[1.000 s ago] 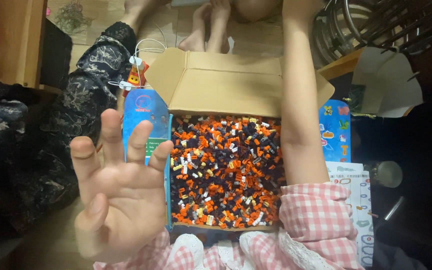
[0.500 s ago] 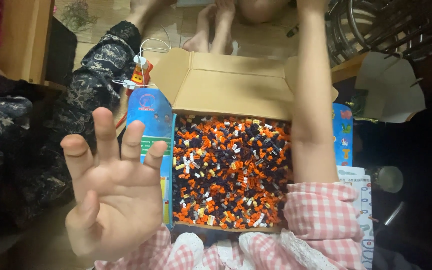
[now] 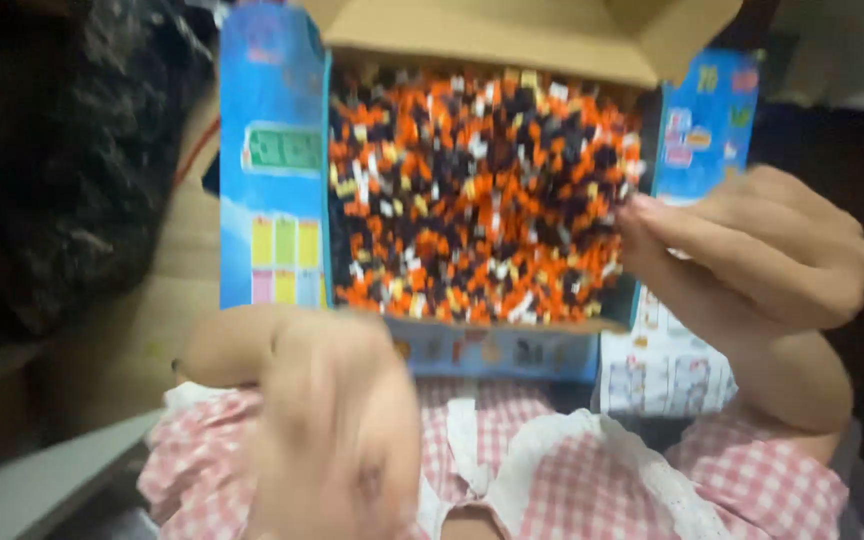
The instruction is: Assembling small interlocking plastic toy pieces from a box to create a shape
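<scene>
An open cardboard box with blue printed flaps lies on my lap, filled with several small orange, black, white and yellow pieces. My right hand is curled at the box's right edge, fingertips touching the right flap; whether it pinches a piece is hidden. My left hand is blurred, low in front of the box's near wall, fingers bent, holding nothing that I can make out.
A pink and white checked garment with white lace trim covers my lap. Dark patterned fabric lies to the left on a wooden floor. A printed white leaflet sits under the box's right side.
The view has closed in on the box. My left hand dropped from a raised, spread pose to low in front of the box. My right arm pulled back, hand now at the right flap.
</scene>
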